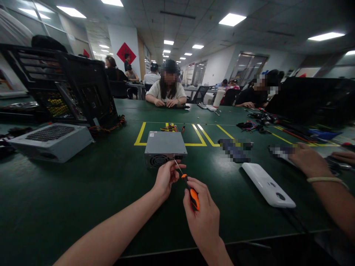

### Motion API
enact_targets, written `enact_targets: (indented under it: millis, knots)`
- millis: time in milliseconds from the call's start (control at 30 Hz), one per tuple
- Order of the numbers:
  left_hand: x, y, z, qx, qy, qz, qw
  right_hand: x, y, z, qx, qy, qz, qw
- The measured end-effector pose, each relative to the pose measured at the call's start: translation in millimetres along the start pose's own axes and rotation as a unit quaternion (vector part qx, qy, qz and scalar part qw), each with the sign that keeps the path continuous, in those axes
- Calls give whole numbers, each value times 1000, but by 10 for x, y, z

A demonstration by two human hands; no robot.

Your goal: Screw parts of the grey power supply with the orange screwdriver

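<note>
A grey metal computer power supply point(165, 143) rests on the green table in front of me, its fan side facing me. My right hand point(203, 207) is wrapped round the orange and black handle of a screwdriver point(194, 197). The screwdriver's thin shaft slants up and left, its tip by the near face of the power supply, close to the socket. My left hand point(167, 178) is beside that tip, fingers apart and partly bent, near the lower right of the same face. Whether a small screw is at the tip is too fine to see.
An open black computer case point(91, 92) and a second power supply point(52, 142) stand left. Yellow tape point(140, 135) marks the table. Right are a white device point(267, 184), a blurred phone-like item point(234, 149), cables point(251, 125) and a co-worker's hand point(312, 162). Another person sits opposite.
</note>
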State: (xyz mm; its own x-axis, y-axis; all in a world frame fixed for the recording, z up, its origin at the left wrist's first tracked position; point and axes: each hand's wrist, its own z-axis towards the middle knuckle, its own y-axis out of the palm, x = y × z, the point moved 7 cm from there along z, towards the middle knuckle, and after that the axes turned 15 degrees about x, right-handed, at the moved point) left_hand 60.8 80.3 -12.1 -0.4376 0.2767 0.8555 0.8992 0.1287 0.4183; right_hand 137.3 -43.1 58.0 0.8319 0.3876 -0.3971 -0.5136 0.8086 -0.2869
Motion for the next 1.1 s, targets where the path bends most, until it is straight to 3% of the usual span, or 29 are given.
enact_targets:
  millis: [567,833,1033,1100]
  knots:
    - [20,0,0,-3,5,-5,1000,-20,38,0,-6,-6,-8,1000]
    - [47,0,-41,11,19,-5,1000,-119,87,-14,-47,-74,-62,994]
    - [78,29,-41,-5,23,-7,1000,7,61,0,-34,57,3,998]
    - [86,35,-38,-10,31,-8,999,-14,65,-8,-30,38,2,999]
